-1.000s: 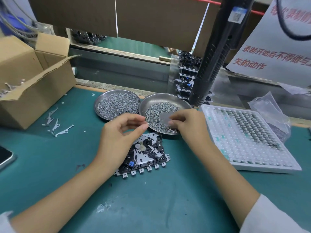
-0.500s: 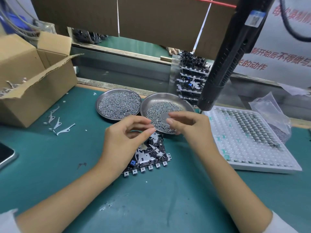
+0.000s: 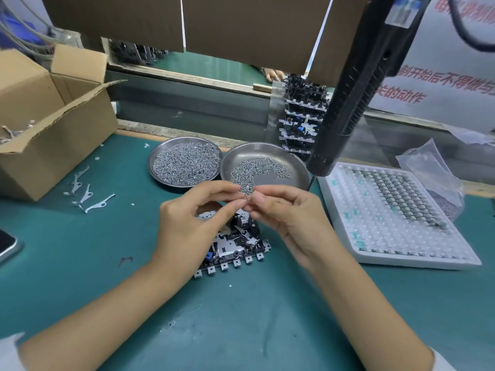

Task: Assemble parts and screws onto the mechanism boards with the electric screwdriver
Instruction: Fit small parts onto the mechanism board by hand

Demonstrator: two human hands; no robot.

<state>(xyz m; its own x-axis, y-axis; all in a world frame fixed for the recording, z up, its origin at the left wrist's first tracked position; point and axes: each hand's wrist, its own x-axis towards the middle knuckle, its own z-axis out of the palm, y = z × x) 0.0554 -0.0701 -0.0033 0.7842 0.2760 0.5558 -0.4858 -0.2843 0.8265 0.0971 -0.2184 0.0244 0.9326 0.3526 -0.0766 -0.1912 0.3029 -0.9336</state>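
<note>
Pinched fingertips meet above the board: my left hand (image 3: pixel 192 223) and right hand (image 3: pixel 284 218) come together thumb to forefinger, and between them sits something tiny and metallic, probably a screw, though I cannot tell which hand actually holds it. Both forearms reach in from the near edge, wrists raised, remaining fingers loosely curled. Directly beneath the hands lies the mechanism board (image 3: pixel 235 245), flat on the green mat (image 3: pixel 241 317), black and silver with a row of metal tabs along its near side and a small blue part by my left wrist. Just beyond are two steel dishes of screws (image 3: pixel 184 164) (image 3: pixel 267 167). The electric screwdriver (image 3: pixel 348 103) hangs over the right dish's edge, untouched. A white parts tray (image 3: pixel 388 218) lies at right; loose metal levers (image 3: pixel 88 194) and a cardboard box (image 3: pixel 53 135) at left.
</note>
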